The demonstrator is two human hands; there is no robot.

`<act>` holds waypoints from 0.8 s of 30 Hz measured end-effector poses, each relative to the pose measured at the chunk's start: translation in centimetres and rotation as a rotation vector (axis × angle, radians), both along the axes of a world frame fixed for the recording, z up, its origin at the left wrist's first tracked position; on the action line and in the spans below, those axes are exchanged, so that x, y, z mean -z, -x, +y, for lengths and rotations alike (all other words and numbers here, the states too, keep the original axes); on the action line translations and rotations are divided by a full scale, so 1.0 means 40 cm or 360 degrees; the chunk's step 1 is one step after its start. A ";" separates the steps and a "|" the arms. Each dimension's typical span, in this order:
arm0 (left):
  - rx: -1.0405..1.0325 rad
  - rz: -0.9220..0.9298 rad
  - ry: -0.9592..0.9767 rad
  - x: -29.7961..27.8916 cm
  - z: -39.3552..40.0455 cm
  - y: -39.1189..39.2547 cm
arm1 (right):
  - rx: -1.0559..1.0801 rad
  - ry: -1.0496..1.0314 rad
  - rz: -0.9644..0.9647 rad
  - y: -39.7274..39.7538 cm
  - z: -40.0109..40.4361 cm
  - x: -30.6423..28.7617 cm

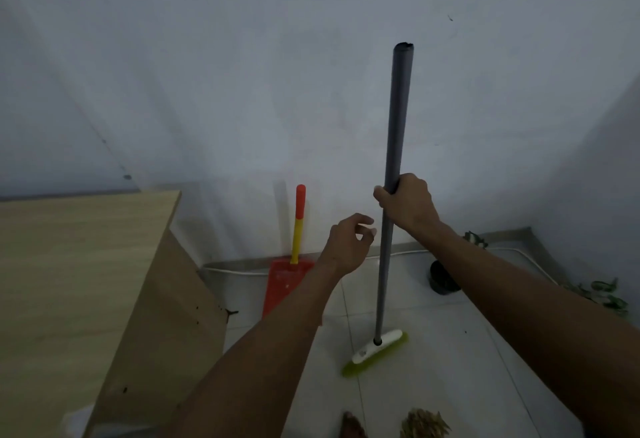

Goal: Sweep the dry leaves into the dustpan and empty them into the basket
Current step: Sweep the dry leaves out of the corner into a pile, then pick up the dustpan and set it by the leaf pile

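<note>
The right hand (407,204) is clamped around the long grey tubular broom handle (394,147), fingers wrapped fully round the shaft at about its mid-height. The left hand (346,247) holds nothing: its fingers are loosely curled and apart, just beside the shaft and below the right-hand grip, not touching it.

The handle's long axis stands close to upright. Its lower end joins the white and lime-green broom head (375,353), which rests on the floor directly below both hands. The left hand is the nearer one to the free lower section of the shaft, so a two-handed sweeping grip would likely call for it to close there.

The red plastic dustpan with a yellow-and-orange handle (285,283) leans upright against the wall, to the left of the broom and beyond the left hand, well apart from the broom head. A clump of dry brown leaves (424,423) lies at the bottom edge of the view, nearer the person than the broom head. No basket can be identified with certainty.

The floor (450,351) is glossy white tile. A light wooden table (69,264) stands at left. The wall (242,74) is plain pale grey, with a white cable (398,253) along its base, and a dark round object (443,278) and green foliage (606,294) at right.
</note>
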State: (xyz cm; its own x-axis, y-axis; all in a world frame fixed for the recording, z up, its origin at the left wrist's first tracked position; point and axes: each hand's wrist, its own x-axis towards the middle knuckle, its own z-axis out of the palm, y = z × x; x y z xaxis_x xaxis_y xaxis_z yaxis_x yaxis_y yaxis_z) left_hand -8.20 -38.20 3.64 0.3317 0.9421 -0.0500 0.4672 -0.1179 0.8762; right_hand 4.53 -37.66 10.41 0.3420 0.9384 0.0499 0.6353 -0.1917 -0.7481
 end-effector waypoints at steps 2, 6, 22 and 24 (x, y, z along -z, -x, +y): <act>0.0029 0.0036 -0.0009 0.004 0.069 0.019 | -0.0015 0.0005 -0.0060 0.020 0.074 0.002; -0.0015 0.0191 -0.0070 0.023 0.207 0.081 | 0.0015 -0.0012 -0.0049 0.049 0.189 0.013; -0.0028 0.0862 0.0144 0.308 0.822 0.205 | 0.0240 0.0047 -0.0219 0.122 0.582 0.109; 0.0047 0.0879 0.0185 0.346 0.851 0.194 | 0.0246 0.0050 -0.0242 0.123 0.613 0.118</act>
